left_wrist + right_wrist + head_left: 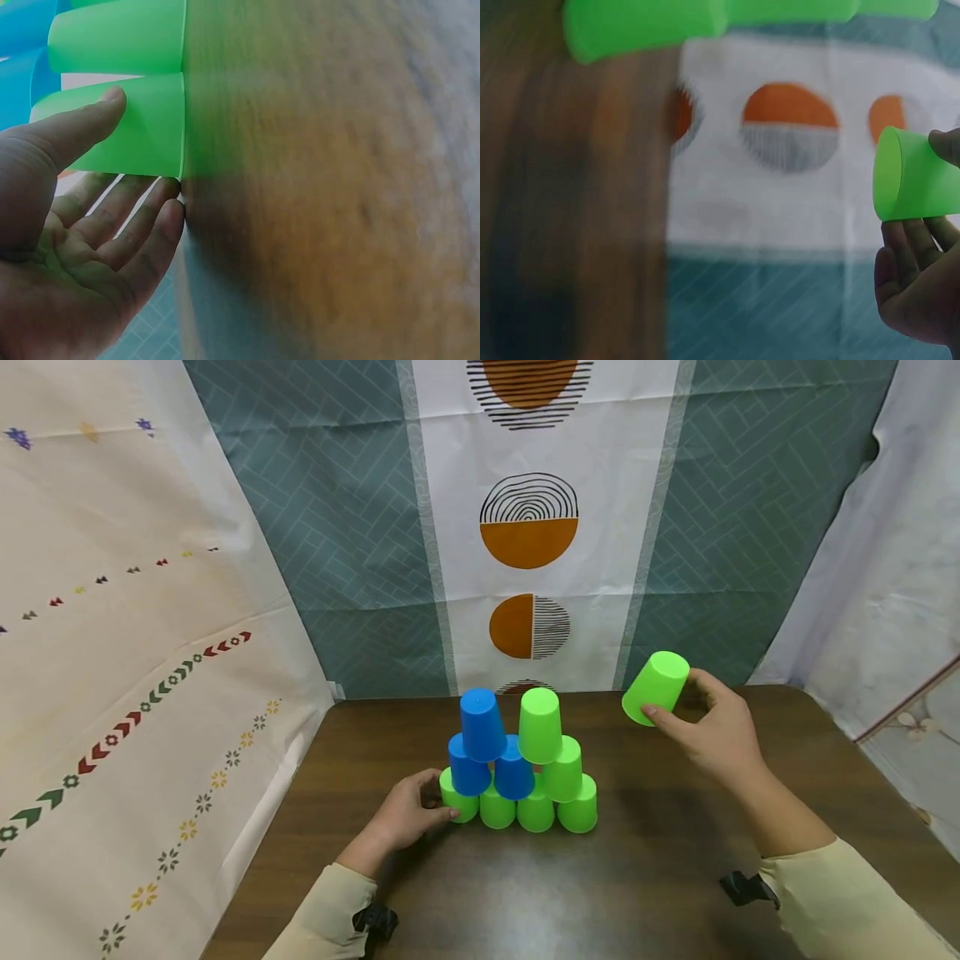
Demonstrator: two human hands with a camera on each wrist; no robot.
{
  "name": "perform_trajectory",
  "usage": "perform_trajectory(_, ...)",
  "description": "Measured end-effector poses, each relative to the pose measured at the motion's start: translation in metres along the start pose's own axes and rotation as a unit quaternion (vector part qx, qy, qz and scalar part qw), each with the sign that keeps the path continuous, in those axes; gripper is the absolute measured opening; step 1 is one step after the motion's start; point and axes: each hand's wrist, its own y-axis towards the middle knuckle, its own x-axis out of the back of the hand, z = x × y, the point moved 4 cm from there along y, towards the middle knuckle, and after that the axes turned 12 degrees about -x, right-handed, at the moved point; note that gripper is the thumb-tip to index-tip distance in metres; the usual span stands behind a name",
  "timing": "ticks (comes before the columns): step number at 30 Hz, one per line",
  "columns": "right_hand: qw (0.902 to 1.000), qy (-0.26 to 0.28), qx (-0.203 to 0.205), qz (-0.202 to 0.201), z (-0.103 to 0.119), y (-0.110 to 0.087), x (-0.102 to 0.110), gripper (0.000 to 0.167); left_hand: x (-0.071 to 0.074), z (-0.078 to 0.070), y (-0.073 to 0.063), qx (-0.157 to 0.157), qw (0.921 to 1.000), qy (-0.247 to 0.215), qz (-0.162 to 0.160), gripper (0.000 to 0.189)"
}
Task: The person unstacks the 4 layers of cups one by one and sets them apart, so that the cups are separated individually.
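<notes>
Right hand (716, 727) had the loose green cup (654, 692) pinched between thumb and fingers, opened to cup width, tilted in the air. Cup stack (514, 770) stood to that hand's left. Left hand (408, 806) sat relaxed around the bottom-left green cup (462, 806); pressure, I couldn't tell. My call: level the loose cup rim-down while clear of the stack, pinch lightly, travel above the top cups, no sideways push from the left hand since the upper rows bore on that base. Head view gave me the whole stack on the bench (540, 885); only right wrist showed the loose cup's open mouth. Left wrist showed fingertips by the bottom cup's rim, hidden from the head view.
</notes>
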Motion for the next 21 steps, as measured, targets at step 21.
perform_trajectory(21,0.9811,-0.128,-0.138,0.044,-0.147,0.026,0.013,0.084,-0.001,-0.001,0.002,0.008,0.9999,0.005,-0.004,0.048)
